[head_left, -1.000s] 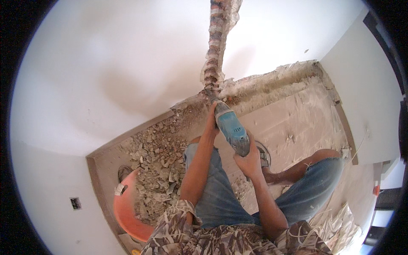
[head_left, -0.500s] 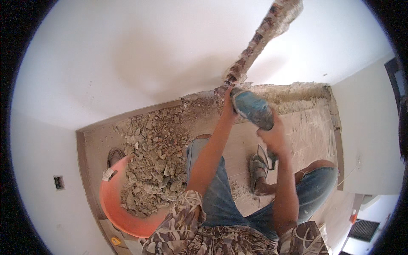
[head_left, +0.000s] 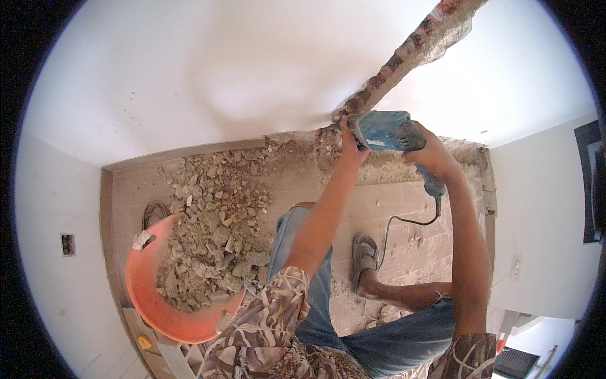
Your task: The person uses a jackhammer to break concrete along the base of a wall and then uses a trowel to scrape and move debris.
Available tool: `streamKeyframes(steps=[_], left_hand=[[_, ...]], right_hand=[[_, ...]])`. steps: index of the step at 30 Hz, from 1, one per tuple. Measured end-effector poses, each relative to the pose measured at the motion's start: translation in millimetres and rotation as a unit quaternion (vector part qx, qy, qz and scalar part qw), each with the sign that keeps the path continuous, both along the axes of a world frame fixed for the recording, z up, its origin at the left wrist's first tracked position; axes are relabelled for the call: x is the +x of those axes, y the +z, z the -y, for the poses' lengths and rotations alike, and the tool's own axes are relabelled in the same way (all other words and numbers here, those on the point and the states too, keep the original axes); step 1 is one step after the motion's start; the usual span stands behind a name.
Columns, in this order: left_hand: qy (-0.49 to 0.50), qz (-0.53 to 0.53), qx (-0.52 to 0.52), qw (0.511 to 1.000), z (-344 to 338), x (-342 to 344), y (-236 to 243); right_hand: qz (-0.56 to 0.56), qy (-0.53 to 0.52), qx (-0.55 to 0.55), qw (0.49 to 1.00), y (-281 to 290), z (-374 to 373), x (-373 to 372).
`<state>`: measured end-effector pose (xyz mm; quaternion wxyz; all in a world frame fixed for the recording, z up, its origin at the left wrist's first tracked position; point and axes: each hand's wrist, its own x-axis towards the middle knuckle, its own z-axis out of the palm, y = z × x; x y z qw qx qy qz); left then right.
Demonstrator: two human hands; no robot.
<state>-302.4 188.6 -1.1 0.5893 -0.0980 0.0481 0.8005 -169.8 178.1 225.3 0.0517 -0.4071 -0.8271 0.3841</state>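
Observation:
A teal corded rotary hammer [head_left: 386, 131] lies almost level in front of the white wall, its nose toward the lower end of a chased groove [head_left: 394, 66]. My left hand [head_left: 354, 144] is closed around its front end. At the back, my right hand [head_left: 437, 156] wraps the rear handle, and a black cord [head_left: 413, 221] drops from it toward my sandalled foot [head_left: 364, 256]. The bit is hidden behind my left hand and the tool's nose. Exposed brick and broken plaster show along the groove and at the wall's foot.
Rubble [head_left: 218, 230] heaps on the floor to the left, partly inside an orange tub [head_left: 142, 287]. A brown shoe [head_left: 154, 213] is beside the tub. Wooden skirting [head_left: 189, 153] runs along the left part of the wall; a socket hole [head_left: 67, 244] is in the left wall.
The rotary hammer has swung from slanting down toward me to nearly level. My right hand has risen and moved right with the handle, and the cord has come into sight.

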Motion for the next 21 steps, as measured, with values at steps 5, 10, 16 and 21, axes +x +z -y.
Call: streamKeyframes(steps=[5,10,16,21], left_hand=[[-0.019,0.026,0.046,0.998,27,10,-38],[-0.037,0.009,0.031,0.999,93,57,-31],[-0.05,0.049,0.073,0.995,99,64,-22],[-0.021,0.013,0.08,0.996,89,48,-5]], right_hand=[[0.054,-0.001,0.034,0.998,-23,58,20],[0.06,-0.012,0.016,0.998,-29,126,62],[0.044,0.021,0.054,0.997,-12,136,61],[0.051,-0.003,0.069,0.996,-10,138,48]])
